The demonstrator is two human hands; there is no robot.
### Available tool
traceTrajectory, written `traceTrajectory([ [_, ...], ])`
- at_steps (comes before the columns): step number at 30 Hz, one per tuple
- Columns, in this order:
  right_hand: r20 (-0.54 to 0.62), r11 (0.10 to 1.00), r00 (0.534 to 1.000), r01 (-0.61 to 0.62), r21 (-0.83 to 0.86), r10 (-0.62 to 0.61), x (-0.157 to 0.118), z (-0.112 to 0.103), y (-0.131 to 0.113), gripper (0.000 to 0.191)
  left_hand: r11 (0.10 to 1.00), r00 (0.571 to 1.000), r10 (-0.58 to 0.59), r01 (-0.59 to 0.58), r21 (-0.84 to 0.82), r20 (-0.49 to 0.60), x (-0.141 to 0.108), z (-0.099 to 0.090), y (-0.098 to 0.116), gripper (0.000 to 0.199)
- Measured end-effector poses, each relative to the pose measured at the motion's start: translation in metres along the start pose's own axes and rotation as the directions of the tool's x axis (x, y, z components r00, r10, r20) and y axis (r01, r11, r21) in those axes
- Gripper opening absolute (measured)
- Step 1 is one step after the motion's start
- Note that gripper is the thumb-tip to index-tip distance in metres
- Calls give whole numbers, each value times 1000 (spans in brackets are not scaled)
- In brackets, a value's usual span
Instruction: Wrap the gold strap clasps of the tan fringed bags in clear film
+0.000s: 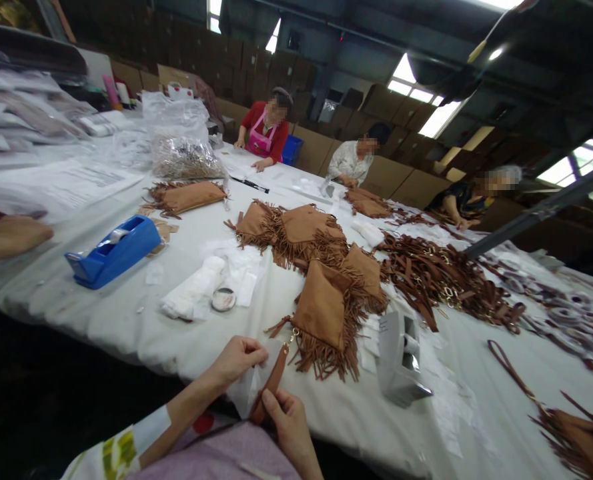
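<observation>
Between thumb and fingers, my left hand (239, 360) pinches the edge of a thin white translucent sheet (243, 393). My right hand (289, 423) grips a brown wrist strap (275, 373) near its lower end, with the sheet beside and partly behind it. A gold clasp (293, 335) joins the strap's upper end to a tan fringed pouch (321, 307), which lies flat on the table just beyond my hands. More fringed pouches (303, 227) overlap behind that one. Right of the pouch stands a grey tape dispenser (399, 360).
A blue tape dispenser (116, 250) stands on the left, near another person's hand (19, 233). White sheets (196, 290) lie in front of me. Brown straps (446, 273) are heaped to the right. Several people work across the white-covered table (176, 343). A fringed pouch (576, 433) is at the far right.
</observation>
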State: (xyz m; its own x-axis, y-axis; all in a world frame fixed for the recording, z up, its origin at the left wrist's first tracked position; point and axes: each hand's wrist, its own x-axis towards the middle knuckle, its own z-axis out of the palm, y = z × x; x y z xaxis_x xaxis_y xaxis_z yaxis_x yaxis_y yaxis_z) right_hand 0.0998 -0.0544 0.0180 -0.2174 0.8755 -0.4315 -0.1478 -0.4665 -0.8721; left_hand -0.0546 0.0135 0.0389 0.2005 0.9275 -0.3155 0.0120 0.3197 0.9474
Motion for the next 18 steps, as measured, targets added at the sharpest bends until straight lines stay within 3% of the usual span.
traceTrajectory([
  [4,70,980,996,-74,183,62,-2,1,2,42,997,1000,-4,2,-80,-20,-1,-13,4,23],
  [6,52,960,996,-82,269,70,-4,1,-4,41,997,1000,-5,5,-74,-2,0,-20,2,26],
  [11,-82,905,996,-8,426,48,-6,-7,-36,36,990,995,-10,-4,144,97,-1,-29,4,24],
  [14,-171,919,985,92,382,-27,0,-10,-54,30,952,988,10,-58,301,156,-7,-27,12,23],
  [18,-261,958,952,214,192,-161,11,-10,-63,30,901,975,16,-110,419,222,-13,-23,21,25],
])
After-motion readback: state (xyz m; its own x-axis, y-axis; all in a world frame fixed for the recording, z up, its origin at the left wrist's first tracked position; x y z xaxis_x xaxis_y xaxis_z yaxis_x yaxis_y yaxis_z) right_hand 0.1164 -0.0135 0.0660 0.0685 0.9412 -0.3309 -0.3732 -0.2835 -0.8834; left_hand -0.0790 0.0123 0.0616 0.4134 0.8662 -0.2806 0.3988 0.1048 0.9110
